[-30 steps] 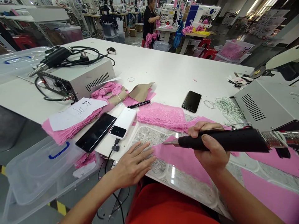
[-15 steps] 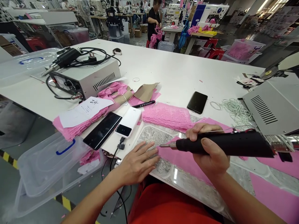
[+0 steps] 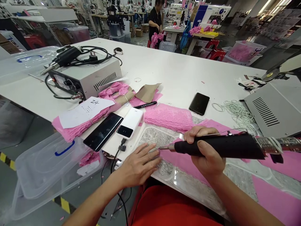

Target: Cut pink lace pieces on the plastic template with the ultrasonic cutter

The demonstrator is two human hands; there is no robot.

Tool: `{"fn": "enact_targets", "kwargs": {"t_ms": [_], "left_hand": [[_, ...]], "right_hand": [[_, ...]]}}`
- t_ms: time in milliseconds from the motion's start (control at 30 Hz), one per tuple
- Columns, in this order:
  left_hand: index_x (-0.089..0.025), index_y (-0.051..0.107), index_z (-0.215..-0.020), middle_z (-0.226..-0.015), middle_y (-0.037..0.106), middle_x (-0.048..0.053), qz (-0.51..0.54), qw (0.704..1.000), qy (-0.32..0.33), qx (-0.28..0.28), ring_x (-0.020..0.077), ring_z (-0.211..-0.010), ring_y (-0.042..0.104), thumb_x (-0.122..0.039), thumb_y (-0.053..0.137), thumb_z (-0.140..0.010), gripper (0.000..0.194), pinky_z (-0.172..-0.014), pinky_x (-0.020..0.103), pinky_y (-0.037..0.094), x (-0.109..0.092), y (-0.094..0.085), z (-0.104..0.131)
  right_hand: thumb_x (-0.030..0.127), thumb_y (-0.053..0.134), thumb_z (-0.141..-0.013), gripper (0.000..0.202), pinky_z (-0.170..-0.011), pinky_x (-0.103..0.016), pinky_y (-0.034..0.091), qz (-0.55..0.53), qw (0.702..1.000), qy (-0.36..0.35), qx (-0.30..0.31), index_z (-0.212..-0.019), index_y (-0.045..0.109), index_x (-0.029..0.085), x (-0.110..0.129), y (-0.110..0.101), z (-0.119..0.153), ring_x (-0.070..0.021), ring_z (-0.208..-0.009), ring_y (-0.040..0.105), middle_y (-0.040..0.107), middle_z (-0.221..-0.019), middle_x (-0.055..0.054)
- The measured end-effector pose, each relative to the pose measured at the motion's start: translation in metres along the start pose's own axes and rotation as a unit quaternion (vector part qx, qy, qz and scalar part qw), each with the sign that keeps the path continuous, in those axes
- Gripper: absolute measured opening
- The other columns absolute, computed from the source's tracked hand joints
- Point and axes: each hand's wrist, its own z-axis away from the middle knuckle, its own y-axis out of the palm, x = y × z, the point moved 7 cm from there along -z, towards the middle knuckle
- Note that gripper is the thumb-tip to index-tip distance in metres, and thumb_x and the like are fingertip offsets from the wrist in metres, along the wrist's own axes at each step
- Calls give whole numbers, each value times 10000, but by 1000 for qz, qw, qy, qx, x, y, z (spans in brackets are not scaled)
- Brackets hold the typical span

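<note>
My left hand (image 3: 139,164) lies flat, fingers spread, on a clear plastic lid (image 3: 155,135) over a speckled grey surface. Its fingertips reach the left end of a flat pink fabric piece (image 3: 181,163). Wrapped around a black handheld tool with a narrow metal tip (image 3: 216,147), my right hand (image 3: 207,150) holds it nearly level above the fabric. The tip points left and ends close beside my left fingers; whether it touches the cloth I cannot tell. Behind the hands is a stack of pink lace pieces (image 3: 168,116).
A white power bank (image 3: 133,119) and a black phone (image 3: 102,131) lie left of the lace. Another phone (image 3: 199,103) lies behind my right hand. Grey boxes (image 3: 94,78) stand at both sides. Elastic bands (image 3: 235,110) lie at right. Plastic bins (image 3: 44,175) stand below left.
My right hand has shifted slightly left with the black tool, bringing its tip nearer my left fingers. My left hand has stayed in place.
</note>
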Motion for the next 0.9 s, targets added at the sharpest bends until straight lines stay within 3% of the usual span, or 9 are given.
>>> {"fn": "enact_targets", "kwargs": {"t_ms": [133, 233, 433, 567, 900], "left_hand": [[-151, 595, -1219, -1263, 650, 92, -4, 1000, 2, 6, 270, -1330, 472, -174, 490, -943, 296, -1108, 470, 391, 0, 0, 0], [-156, 581, -1247, -1297, 627, 97, -14, 1000, 8, 6, 260, -1368, 422, -170, 478, -947, 317, -1122, 465, 376, 0, -2, -1], [-180, 541, -1336, -1443, 502, 73, -49, 998, 27, 28, 281, -1445, 277, -185, 481, -949, 392, -1185, 500, 237, 2, 3, -7], [-206, 503, -1384, -1489, 447, 44, -76, 994, 47, 57, 301, -1456, 239, -207, 501, -941, 443, -1197, 524, 160, 5, 11, -8], [-213, 509, -1380, -1461, 484, 36, -73, 994, 45, 61, 295, -1450, 258, -200, 523, -926, 454, -1200, 509, 154, 7, 12, -6]], "right_hand": [[232, 655, -743, 68, -607, -307, 482, -7, 1000, 1, 3, -792, 609, 224, 0, 3, -1, -110, -599, 537, 572, -768, 6], [243, 645, -723, 79, -604, -311, 475, -7, 1000, -11, -25, -791, 609, 224, 8, -7, -8, -110, -593, 531, 560, -767, 7], [193, 610, -686, 58, -613, -312, 454, 34, 987, -85, -130, -744, 616, 197, 39, -63, -19, -105, -576, 525, 573, -764, -3], [173, 600, -674, 67, -623, -312, 445, 57, 977, -92, -183, -736, 619, 191, 42, -93, -10, -102, -574, 522, 572, -765, 2], [192, 609, -663, 78, -609, -316, 449, 65, 974, -84, -199, -736, 634, 201, 41, -106, -4, -110, -577, 523, 579, -757, 2]]}}
